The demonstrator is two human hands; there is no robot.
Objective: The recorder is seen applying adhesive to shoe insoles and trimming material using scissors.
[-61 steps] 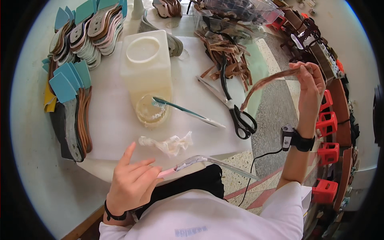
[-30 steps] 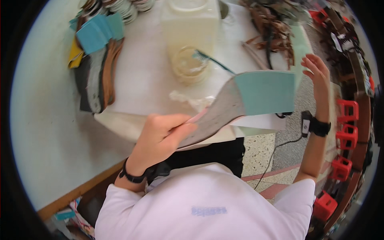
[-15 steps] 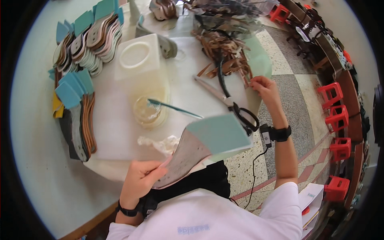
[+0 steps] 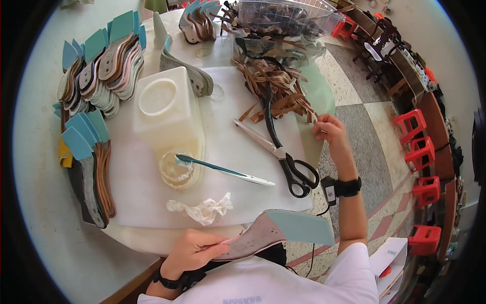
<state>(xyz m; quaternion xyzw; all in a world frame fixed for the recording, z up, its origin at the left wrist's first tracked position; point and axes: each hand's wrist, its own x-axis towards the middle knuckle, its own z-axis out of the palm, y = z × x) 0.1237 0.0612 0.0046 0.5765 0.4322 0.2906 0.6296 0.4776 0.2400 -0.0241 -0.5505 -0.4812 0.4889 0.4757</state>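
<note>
Left hand (image 4: pixel 190 251): grip closed on a grey insole (image 4: pixel 273 233) with teal heel. Right hand (image 4: pixel 330 133): fingers pinched, apparently on a brown strap (image 4: pixel 304 109), beside scissors (image 4: pixel 283 159) on the desk (image 4: pixel 228 202).

Round white table (image 4: pixel 45 202) fills the left side. Floor (image 4: pixel 374 147) to the right is speckled terrazzo in grey and cream squares with reddish strips. Row of red plastic stools (image 4: pixel 422 152) beside a long brown wooden bench (image 4: pixel 435 116) at the right. Even, bright light.
</note>
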